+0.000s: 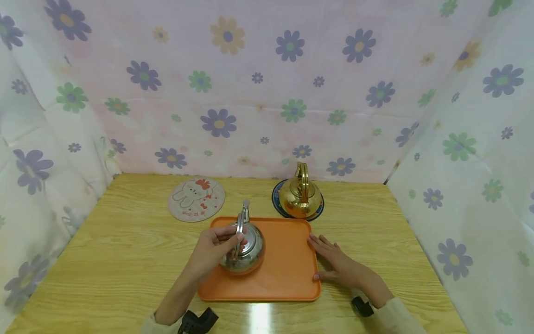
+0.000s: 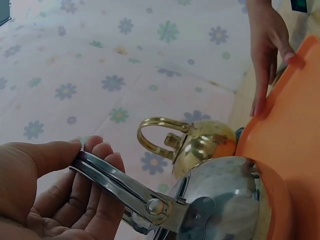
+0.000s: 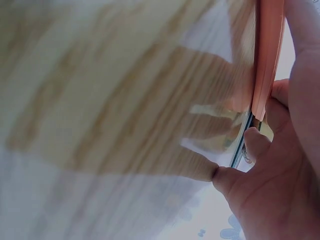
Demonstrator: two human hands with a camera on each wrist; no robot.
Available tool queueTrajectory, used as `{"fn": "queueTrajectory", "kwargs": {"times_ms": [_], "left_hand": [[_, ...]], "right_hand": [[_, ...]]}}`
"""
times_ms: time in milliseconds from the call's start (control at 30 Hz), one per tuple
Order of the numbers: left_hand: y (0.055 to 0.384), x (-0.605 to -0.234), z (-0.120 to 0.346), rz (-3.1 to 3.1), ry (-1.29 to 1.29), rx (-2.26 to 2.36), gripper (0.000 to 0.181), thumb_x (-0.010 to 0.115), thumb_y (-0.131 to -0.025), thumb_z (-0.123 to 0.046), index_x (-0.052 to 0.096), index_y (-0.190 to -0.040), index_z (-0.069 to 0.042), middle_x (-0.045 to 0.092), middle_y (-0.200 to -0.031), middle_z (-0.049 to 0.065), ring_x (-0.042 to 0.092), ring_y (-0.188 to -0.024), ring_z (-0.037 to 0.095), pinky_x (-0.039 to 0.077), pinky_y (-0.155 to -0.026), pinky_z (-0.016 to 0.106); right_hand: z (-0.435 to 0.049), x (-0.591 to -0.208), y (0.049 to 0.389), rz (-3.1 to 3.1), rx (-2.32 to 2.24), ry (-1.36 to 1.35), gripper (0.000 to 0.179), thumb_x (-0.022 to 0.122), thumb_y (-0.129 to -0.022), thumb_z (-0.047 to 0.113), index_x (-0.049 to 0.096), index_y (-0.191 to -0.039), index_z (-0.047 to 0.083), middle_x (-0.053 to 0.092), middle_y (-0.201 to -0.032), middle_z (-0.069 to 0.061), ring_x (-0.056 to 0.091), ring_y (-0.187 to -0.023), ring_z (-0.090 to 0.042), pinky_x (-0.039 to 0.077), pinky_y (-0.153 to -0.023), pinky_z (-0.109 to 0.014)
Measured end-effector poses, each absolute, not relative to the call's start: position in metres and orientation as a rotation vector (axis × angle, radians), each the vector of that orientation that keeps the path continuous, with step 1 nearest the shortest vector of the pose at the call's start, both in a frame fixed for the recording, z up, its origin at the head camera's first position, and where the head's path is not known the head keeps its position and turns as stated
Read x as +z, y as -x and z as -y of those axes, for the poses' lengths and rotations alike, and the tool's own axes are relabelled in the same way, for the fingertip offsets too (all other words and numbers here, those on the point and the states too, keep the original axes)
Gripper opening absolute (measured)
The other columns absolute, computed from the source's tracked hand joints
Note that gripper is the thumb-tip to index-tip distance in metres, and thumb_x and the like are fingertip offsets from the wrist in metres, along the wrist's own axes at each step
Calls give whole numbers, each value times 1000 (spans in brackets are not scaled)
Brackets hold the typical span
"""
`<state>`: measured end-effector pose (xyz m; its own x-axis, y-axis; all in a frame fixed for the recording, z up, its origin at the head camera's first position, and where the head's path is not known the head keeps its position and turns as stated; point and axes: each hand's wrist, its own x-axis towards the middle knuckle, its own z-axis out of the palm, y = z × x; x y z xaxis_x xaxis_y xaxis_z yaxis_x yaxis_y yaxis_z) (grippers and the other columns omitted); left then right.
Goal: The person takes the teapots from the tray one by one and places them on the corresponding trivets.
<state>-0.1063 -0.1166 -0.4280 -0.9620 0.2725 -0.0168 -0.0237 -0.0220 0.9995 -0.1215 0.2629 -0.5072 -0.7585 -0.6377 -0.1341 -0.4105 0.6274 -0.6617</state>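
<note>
My left hand (image 1: 212, 249) grips the raised handle of a silver kettle (image 1: 249, 257), thumb on one side and fingers on the other. The kettle is over the left half of an orange tray (image 1: 289, 260), its spout toward the back. In the left wrist view the kettle's shiny body (image 2: 227, 195) is close below the hand, against the tray. At the tray's right edge my right hand (image 1: 343, 266) rests with spread, fairly straight fingers, fingertips and thumb touching the rim. The right wrist view shows the fingers beside the tray's side (image 3: 267, 60).
Behind the tray's right corner a gold kettle (image 1: 298, 204) stands on a dark blue round mat (image 1: 277, 204). A pale round mat with a rabbit drawing (image 1: 196, 200) lies at the back left of the wooden table (image 1: 137, 241). Flowered curtains (image 1: 258, 102) surround the table's back and sides.
</note>
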Motion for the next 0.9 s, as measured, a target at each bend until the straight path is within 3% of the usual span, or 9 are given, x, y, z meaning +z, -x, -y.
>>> {"fn": "queueTrajectory", "kwargs": {"times_ms": [167, 433, 900], "left_hand": [[101, -424, 111, -2142, -272, 2104, 28, 66, -98, -4, 66, -113, 20, 74, -96, 23, 73, -84, 9, 60, -75, 22], [97, -421, 104, -2263, -225, 2147, 20, 67, -96, 1, 69, -106, 18, 75, -90, 23, 71, -76, 9, 57, -64, 20], [99, -424, 110, -2206, -221, 2183, 22, 63, -97, 4, 67, -113, 19, 75, -90, 18, 73, -79, 14, 62, -71, 24]], "right_hand": [[-265, -507, 120, -2493, -884, 826, 93, 68, -95, 44, 18, -164, 7, 10, -171, -15, 2, -154, -47, 5, -112, -80], [-263, -503, 121, -2486, -898, 844, 91, 69, -95, 41, 20, -163, 5, 11, -170, -18, 7, -153, -50, 5, -111, -82], [-264, -509, 122, -2518, -862, 850, 93, 68, -94, 46, 20, -163, 8, 11, -171, -15, 8, -154, -47, 7, -112, -80]]}}
